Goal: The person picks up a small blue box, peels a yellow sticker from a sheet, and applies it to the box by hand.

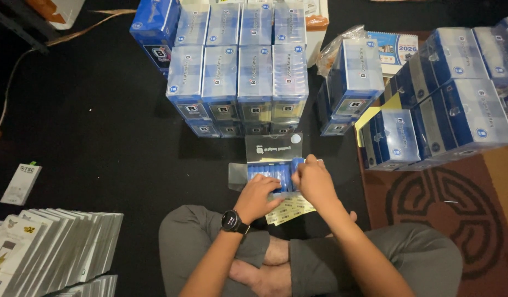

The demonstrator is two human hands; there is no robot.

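Blue everywhere in this shot. Dead centre of the frame there's a small open clear-plastic box (267, 165) on the black floor mat (100, 126), lid flipped up toward the stacks, with a row of blue cells (267, 171) packed inside. Both hands are right on it. The left hand (258, 198), smartwatch (232, 221) on the wrist, lies over the lower left part of the box with fingers curled down onto the blue cells; can't tell if it's actually pinching anything. The right hand (314, 184) is bunched at the box's right end, fingertips pressed together on something blue at that corner.

Just under the hands, near the crossed legs, lies a strip of yellowish paper slips (289, 209), partly under the left fingers.

Above the box, upper middle, stands a big block of sealed blue boxes (243, 82), more of them to the upper right (457, 104). Lower left corner has a fanned row of white flat packs (61, 242), and a desk calendar (397, 49) peeks out top right.
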